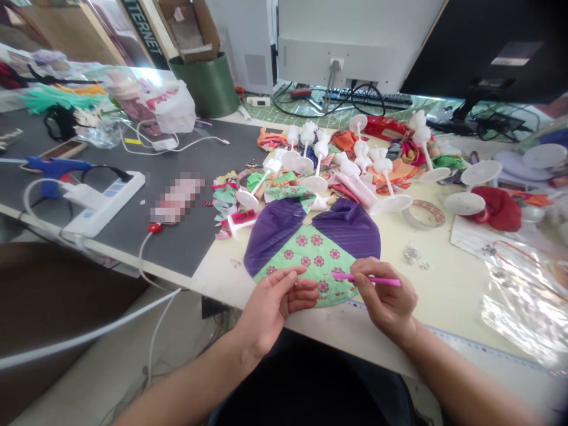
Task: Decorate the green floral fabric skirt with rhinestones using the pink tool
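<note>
My right hand (388,299) grips a slim pink pen-shaped stick (370,279) between thumb and fingers, its tip pointing left. Across from that tip, my left hand (279,302) is closed with thumb against forefinger and the other fingers curled; what it pinches, if anything, is too small to make out. Beneath both hands lies a doll-sized garment with a green flower-print panel (306,251) and purple striped sides (275,234). Several tiny shiny pieces (412,254) lie on the table to the right of the garment.
Several white doll stands with torsos (319,154) are crowded among fabric scraps behind the garment. A tape roll (425,214) and a crinkled plastic bag (523,307) are on the right. At left lie a power strip (106,204), cables and a blue glue gun (53,168). Monitors (355,53) stand behind.
</note>
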`<act>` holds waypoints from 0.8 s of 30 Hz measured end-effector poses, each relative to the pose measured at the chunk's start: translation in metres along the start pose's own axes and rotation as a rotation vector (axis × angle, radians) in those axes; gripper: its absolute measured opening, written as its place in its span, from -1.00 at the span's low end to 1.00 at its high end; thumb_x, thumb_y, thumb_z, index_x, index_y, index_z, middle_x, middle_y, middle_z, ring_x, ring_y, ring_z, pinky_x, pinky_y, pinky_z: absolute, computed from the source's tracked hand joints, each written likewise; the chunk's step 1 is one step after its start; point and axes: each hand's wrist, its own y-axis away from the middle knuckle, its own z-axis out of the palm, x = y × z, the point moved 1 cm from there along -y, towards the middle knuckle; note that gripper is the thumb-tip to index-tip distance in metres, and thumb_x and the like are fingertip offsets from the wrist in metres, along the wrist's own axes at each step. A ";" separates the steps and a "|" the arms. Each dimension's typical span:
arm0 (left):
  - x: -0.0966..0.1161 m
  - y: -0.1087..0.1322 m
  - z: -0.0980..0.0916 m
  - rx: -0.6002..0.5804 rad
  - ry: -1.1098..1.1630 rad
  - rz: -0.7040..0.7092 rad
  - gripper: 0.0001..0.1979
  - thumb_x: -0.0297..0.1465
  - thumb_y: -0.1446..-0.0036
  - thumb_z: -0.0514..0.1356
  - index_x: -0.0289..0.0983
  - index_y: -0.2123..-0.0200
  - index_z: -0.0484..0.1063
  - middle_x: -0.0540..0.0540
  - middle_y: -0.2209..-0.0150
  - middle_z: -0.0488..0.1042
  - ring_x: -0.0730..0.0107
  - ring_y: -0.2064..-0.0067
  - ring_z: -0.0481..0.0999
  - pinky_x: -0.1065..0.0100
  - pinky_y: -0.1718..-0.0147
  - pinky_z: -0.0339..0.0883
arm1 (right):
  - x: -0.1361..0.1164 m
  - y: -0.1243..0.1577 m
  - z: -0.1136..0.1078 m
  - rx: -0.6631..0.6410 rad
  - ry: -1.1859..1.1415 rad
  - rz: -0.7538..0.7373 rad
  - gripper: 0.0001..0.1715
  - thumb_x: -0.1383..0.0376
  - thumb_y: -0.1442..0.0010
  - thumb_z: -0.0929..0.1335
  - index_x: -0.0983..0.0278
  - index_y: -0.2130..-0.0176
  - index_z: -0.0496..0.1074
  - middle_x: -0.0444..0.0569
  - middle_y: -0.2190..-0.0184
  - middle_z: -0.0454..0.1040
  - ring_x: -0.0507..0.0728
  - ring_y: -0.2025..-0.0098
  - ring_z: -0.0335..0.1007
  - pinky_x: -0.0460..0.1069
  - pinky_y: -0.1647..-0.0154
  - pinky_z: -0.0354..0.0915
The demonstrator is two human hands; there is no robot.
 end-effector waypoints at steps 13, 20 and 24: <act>-0.008 -0.009 0.024 0.017 0.083 0.004 -0.86 -0.46 -0.24 0.13 -0.37 0.15 0.38 -0.17 0.28 0.58 0.36 0.32 0.60 0.33 0.25 0.50 | -0.013 -0.005 -0.006 -0.102 -0.060 -0.184 -0.68 0.52 -0.08 0.33 0.24 0.15 0.38 -0.03 0.41 0.49 0.15 0.36 0.45 0.18 0.21 0.39; -0.010 -0.009 0.024 0.035 0.074 -0.015 -0.87 -0.46 -0.24 0.13 -0.37 0.16 0.39 -0.17 0.31 0.58 0.38 0.35 0.59 0.34 0.27 0.49 | -0.019 -0.012 -0.001 -0.195 -0.037 -0.272 -0.67 0.53 -0.08 0.33 0.26 0.14 0.35 -0.03 0.40 0.52 0.10 0.38 0.44 0.14 0.21 0.39; -0.009 -0.007 0.025 0.032 0.073 -0.015 -0.86 -0.47 -0.25 0.10 -0.38 0.14 0.39 -0.17 0.32 0.58 0.40 0.36 0.58 0.36 0.29 0.49 | -0.016 -0.010 -0.001 -0.224 -0.044 -0.275 -0.67 0.55 -0.07 0.34 0.29 0.15 0.36 0.00 0.39 0.52 0.10 0.35 0.44 0.14 0.17 0.38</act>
